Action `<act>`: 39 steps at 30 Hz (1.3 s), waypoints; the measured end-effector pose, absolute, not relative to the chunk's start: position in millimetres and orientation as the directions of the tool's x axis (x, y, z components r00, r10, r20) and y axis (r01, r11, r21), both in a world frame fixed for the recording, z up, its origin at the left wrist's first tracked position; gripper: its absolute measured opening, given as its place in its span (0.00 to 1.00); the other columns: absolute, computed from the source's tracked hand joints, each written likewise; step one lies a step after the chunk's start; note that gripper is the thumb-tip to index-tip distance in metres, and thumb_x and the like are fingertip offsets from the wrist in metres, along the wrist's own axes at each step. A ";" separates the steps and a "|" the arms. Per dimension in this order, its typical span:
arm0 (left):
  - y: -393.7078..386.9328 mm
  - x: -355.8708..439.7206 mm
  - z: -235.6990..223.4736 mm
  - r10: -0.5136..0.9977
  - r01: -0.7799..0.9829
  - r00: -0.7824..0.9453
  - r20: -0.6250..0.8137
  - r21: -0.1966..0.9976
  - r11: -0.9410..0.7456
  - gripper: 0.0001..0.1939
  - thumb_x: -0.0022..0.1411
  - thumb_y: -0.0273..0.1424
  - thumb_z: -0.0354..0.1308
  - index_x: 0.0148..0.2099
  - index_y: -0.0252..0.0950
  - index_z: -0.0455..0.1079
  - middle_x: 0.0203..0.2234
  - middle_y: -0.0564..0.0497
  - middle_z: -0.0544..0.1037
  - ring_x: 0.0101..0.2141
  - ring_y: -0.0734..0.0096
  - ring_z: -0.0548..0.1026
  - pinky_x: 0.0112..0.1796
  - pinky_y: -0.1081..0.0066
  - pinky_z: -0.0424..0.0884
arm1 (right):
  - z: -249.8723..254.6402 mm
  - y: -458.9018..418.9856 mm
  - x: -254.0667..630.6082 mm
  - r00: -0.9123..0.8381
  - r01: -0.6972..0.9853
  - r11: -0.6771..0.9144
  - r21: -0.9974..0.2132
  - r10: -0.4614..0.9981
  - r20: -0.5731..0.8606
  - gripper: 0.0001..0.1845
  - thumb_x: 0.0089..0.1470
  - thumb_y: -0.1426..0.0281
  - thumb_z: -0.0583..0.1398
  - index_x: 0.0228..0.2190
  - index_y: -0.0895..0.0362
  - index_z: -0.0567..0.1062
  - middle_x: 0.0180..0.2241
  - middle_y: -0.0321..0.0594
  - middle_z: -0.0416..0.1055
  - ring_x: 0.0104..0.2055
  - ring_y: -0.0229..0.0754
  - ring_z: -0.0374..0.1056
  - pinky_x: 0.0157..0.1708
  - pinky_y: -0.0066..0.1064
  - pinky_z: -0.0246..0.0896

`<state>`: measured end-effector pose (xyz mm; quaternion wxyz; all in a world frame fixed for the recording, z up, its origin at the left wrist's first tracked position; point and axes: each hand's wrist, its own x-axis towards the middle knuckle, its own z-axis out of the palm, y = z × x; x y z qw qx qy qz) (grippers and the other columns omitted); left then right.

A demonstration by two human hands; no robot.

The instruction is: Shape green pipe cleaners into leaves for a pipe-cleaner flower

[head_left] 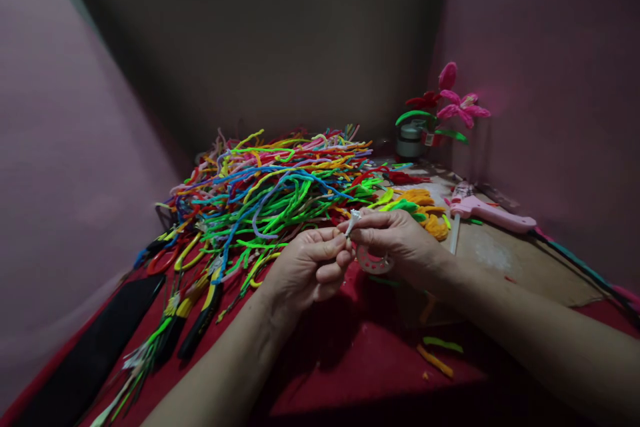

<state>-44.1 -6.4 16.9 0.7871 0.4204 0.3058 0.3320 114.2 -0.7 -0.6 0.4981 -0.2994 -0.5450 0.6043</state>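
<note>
A small white bundle (353, 219), like flower stamens with a flared top, stands upright between my hands over the red cloth. My left hand (313, 264) pinches its lower end between thumb and fingertips, with the other fingers curled. My right hand (400, 240) is closed at the other side, its thumb and forefinger touching or very near the bundle. Under the right hand's fingers hangs a pale ring-shaped spool (374, 262) with holes around it, which looks like a tape roll. The right fingers partly cover the spool, and their exact grip is hidden.
A big heap of coloured pipe cleaners (280, 187) lies ahead. Pliers (203, 314) and a black flat object (115, 327) are left. On the right, a pink glue gun (493, 210) rests on cardboard (495, 260), near orange fuzzy pieces (425, 210). Pink fuzzy flowers (463, 107) stand behind.
</note>
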 end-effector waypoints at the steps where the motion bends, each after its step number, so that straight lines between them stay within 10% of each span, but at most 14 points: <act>1: -6.3 -44.7 17.0 0.764 -0.267 0.611 -0.207 0.855 0.445 0.06 0.55 0.29 0.55 0.29 0.31 0.64 0.18 0.58 0.63 0.10 0.91 0.48 0.08 0.86 0.50 | -0.8 -0.4 114.7 -0.362 -0.298 0.050 -0.953 0.918 0.161 0.08 0.44 0.68 0.63 0.29 0.55 0.79 0.27 0.37 0.71 0.29 0.35 0.63 0.31 0.28 0.55; 6: -8.0 -46.4 19.0 0.753 -0.218 0.632 -0.186 0.889 0.403 0.08 0.57 0.30 0.53 0.28 0.31 0.64 0.14 0.59 0.62 0.09 0.89 0.50 0.08 0.84 0.52 | 0.1 -1.2 115.0 -0.365 -0.348 0.038 -0.937 0.915 0.172 0.03 0.43 0.70 0.63 0.24 0.56 0.78 0.25 0.35 0.69 0.27 0.33 0.62 0.29 0.27 0.54; 15: -19.6 -29.6 20.7 0.965 0.184 0.205 0.161 0.962 -0.200 0.08 0.57 0.32 0.53 0.29 0.32 0.65 0.14 0.56 0.67 0.15 0.82 0.64 0.18 0.81 0.61 | 2.1 -1.4 112.2 -0.131 -0.161 0.307 -0.938 0.935 0.329 0.05 0.45 0.69 0.62 0.25 0.56 0.78 0.26 0.35 0.66 0.31 0.35 0.61 0.32 0.29 0.53; 22: -14.9 -36.4 20.3 0.945 -0.066 0.327 -0.013 0.997 0.036 0.08 0.56 0.32 0.55 0.29 0.32 0.65 0.17 0.57 0.65 0.13 0.88 0.57 0.14 0.83 0.51 | 9.5 -1.6 113.2 -0.135 -0.109 0.331 -0.937 0.929 0.344 0.03 0.44 0.71 0.62 0.23 0.56 0.78 0.25 0.35 0.66 0.31 0.35 0.61 0.34 0.29 0.54; 31: -9.9 -43.8 19.6 0.765 -0.261 0.625 -0.155 0.882 0.392 0.06 0.57 0.29 0.53 0.29 0.32 0.63 0.17 0.59 0.61 0.11 0.90 0.48 0.10 0.85 0.49 | 3.6 -3.3 110.7 -0.436 -0.486 -0.188 -0.854 0.899 0.050 0.05 0.41 0.71 0.64 0.24 0.61 0.75 0.23 0.37 0.69 0.24 0.32 0.64 0.27 0.26 0.55; 39: -14.1 -31.1 15.0 0.961 0.059 0.260 0.094 0.992 -0.113 0.10 0.55 0.35 0.55 0.33 0.33 0.64 0.18 0.56 0.68 0.15 0.79 0.66 0.16 0.77 0.63 | -3.7 -2.1 104.5 -0.225 -0.519 -0.094 -0.850 0.974 0.029 0.07 0.39 0.70 0.65 0.23 0.60 0.75 0.19 0.32 0.65 0.19 0.29 0.57 0.20 0.24 0.48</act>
